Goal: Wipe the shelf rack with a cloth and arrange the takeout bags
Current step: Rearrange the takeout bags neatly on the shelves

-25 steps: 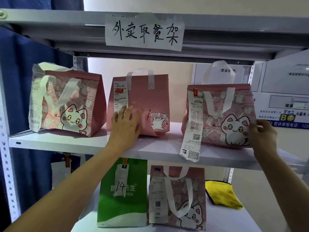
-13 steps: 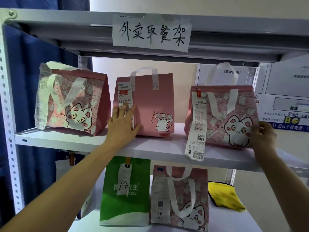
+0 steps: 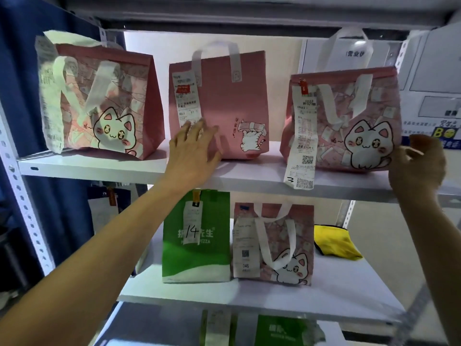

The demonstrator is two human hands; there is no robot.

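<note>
Three pink takeout bags stand on the upper white shelf [image 3: 99, 166]: a cat bag at the left [image 3: 104, 103], a plain pink bag in the middle [image 3: 224, 103] and a cat bag at the right [image 3: 349, 121] with a long receipt hanging over the shelf edge. My left hand [image 3: 192, 153] lies with spread fingers against the middle bag's lower left front. Just past the right bag's lower right corner is my right hand [image 3: 419, 166], fingers loosely curled and holding nothing. A yellow cloth [image 3: 334, 243] lies on the shelf below.
On the lower shelf [image 3: 336, 290] stand a green bag marked 14 [image 3: 197, 248] and a pink cat bag [image 3: 274, 245]. Another green bag [image 3: 284, 330] shows on the bottom shelf. Perforated metal uprights [image 3: 22, 208] frame the rack; a blue curtain hangs at the left.
The view has tilted down, so the paper sign above is out of sight. My left hand stays on the middle bag. My right hand's fingers have come off the right bag's corner.
</note>
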